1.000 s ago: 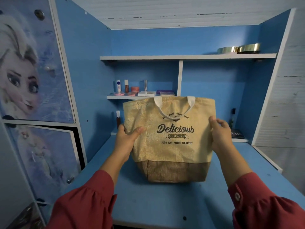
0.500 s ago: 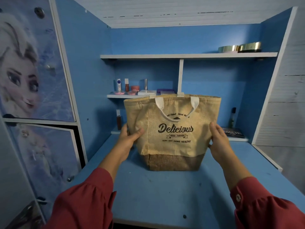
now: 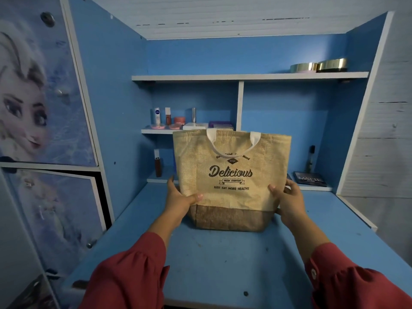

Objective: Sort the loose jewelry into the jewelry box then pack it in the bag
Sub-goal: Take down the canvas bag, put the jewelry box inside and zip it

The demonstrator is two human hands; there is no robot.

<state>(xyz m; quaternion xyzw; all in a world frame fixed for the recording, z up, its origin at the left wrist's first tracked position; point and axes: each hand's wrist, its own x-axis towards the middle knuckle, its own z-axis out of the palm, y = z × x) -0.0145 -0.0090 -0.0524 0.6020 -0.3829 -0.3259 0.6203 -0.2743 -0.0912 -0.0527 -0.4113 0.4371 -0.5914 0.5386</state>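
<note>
On the front of the bag [image 3: 231,175] you can read "Delicious" in large script, with "FRESH EVERYDAY" on a banner below it and "JUST EAT MORE HEALTHY" under that; the arc above is partly covered, showing "Mood" at its right end. The dark flat case [image 3: 310,179] on the low shelf at your right reads "MATTE". The label on the white tube [image 3: 157,116] is too small to read.

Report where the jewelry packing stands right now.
Done: no loose jewelry or jewelry box shows on the desk, so it may already be packed; the bag's inside is hidden. In hand: left hand and right hand hold the burlap bag upright on the desk. Left: probably just letting go.
</note>
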